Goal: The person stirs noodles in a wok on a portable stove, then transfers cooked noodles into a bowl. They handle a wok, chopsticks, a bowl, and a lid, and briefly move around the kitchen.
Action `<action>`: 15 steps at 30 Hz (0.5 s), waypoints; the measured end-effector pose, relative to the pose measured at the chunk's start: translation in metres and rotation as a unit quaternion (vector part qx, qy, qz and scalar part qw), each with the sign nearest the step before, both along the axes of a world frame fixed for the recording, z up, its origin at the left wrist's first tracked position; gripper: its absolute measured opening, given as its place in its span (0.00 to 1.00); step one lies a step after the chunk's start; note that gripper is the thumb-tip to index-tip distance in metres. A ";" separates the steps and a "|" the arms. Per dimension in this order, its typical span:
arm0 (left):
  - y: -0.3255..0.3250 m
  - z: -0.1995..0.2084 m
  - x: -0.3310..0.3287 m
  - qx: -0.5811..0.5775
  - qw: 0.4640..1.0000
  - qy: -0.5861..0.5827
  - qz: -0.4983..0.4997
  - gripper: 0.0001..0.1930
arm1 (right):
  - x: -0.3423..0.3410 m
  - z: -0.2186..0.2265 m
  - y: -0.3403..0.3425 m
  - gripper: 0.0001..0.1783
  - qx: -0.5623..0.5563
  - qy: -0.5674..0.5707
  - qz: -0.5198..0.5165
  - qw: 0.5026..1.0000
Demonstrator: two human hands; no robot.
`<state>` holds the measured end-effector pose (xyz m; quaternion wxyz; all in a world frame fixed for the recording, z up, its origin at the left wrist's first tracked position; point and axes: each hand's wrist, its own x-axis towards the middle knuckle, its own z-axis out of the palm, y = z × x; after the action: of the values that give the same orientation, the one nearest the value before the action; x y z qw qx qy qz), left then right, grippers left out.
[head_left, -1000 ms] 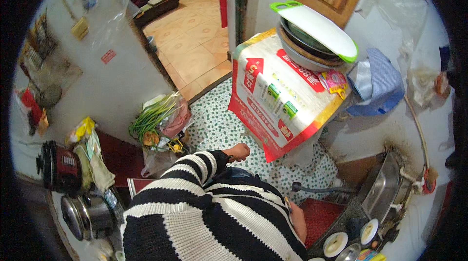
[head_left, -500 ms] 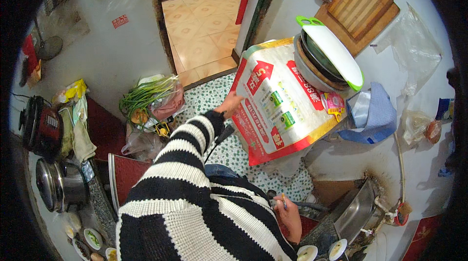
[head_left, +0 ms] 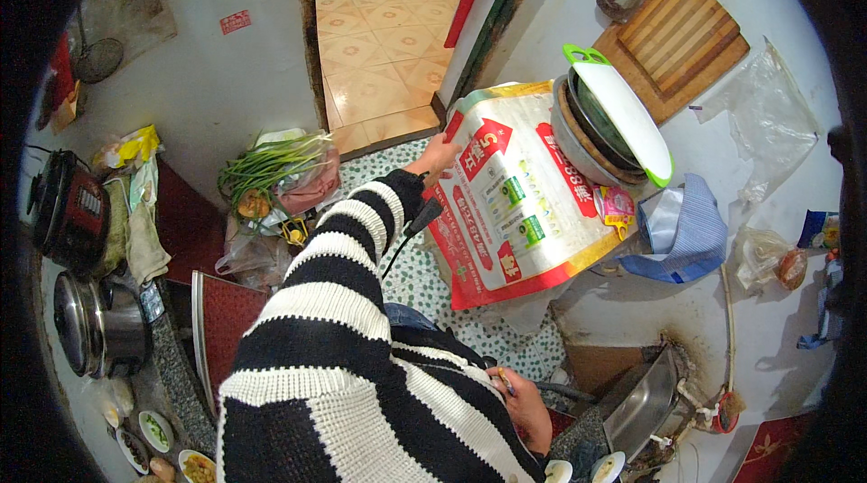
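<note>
Printed sheet (head_left: 492, 203): lying ahead of the person, slightly to the right, covering a support it is hiding; red near corner pointing toward the body.
Sheet's weight: looking light in itself, but the stacked bowls (head_left: 578, 147) and white tray (head_left: 623, 122) are probably pinning its far right side.
Sheet's feel: seeming thin, soft and glossy, so likely creasing easily and slipping a little under fingertips; not looking breakable.
Best hold: left edge and near corner, both carrying nothing; pulling there could be shifting the stack, with the tray leaning on its side.
Left hand (head_left: 438, 158): sitting at the sheet's left edge, just below the far left corner, apparently touching; cannot tell whether the fingers are pinching.
Right hand (head_left: 528, 406): holding a small slim object (head_left: 506, 382) near the waist, well apart from the sheet; object's kind too small to tell, probably light and stiff.
Right edge: pink packet (head_left: 618, 208) lying near the right corner; blue checked cloth (head_left: 695, 239) hanging just beyond.
</note>
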<state>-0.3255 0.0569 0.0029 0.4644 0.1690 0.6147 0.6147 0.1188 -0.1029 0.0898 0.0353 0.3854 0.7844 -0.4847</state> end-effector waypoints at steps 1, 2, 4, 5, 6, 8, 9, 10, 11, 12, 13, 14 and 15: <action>-0.004 -0.001 0.005 -0.013 1.000 0.004 -0.012 0.21 | -0.001 0.003 -0.001 0.13 -0.017 -0.020 -0.014 1.000; -0.005 -0.002 0.011 -0.026 1.000 0.002 0.002 0.19 | -0.004 0.009 -0.002 0.13 -0.034 -0.040 -0.027 0.998; -0.007 -0.005 0.006 -0.020 1.000 -0.009 -0.008 0.30 | -0.004 0.010 -0.003 0.13 -0.028 -0.041 -0.023 0.998; -0.006 -0.008 0.004 -0.017 1.000 -0.015 -0.014 0.36 | -0.002 0.004 -0.002 0.13 -0.006 -0.023 -0.006 1.000; -0.004 -0.008 0.005 -0.020 1.000 0.002 0.011 0.37 | -0.001 0.002 -0.002 0.13 0.016 -0.005 0.009 1.000; 0.001 -0.003 0.004 -0.028 1.000 0.005 0.012 0.37 | -0.003 0.004 -0.003 0.13 -0.011 -0.018 -0.012 1.000; 0.001 0.005 0.006 -0.031 0.999 0.006 0.011 0.37 | -0.003 0.004 -0.003 0.13 -0.024 -0.025 -0.024 0.999; -0.001 0.014 0.010 -0.006 1.000 -0.012 0.001 0.36 | -0.001 0.002 -0.004 0.13 -0.011 -0.012 -0.021 1.000; 0.003 0.011 0.011 -0.009 1.000 -0.011 -0.006 0.36 | 0.002 -0.002 -0.004 0.13 0.002 0.000 -0.018 1.000; 0.006 0.011 0.007 -0.011 1.000 -0.009 -0.009 0.36 | 0.003 -0.003 -0.003 0.13 0.017 0.014 -0.011 1.000; 0.009 0.012 0.004 -0.013 1.000 -0.007 -0.012 0.36 | 0.002 -0.001 -0.003 0.12 0.002 0.007 -0.018 1.000; 0.012 0.014 0.004 -0.022 1.000 -0.001 0.002 0.36 | 0.001 0.003 -0.004 0.12 -0.013 0.000 -0.026 1.000; 0.014 0.016 0.006 -0.015 1.000 -0.003 -0.006 0.35 | 0.001 0.005 -0.004 0.12 -0.028 -0.008 -0.037 0.999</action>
<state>-0.3198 0.0708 0.0194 0.4720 0.1638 0.6213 0.6036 0.1194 -0.1072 0.0944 0.0342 0.4166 0.7556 -0.5043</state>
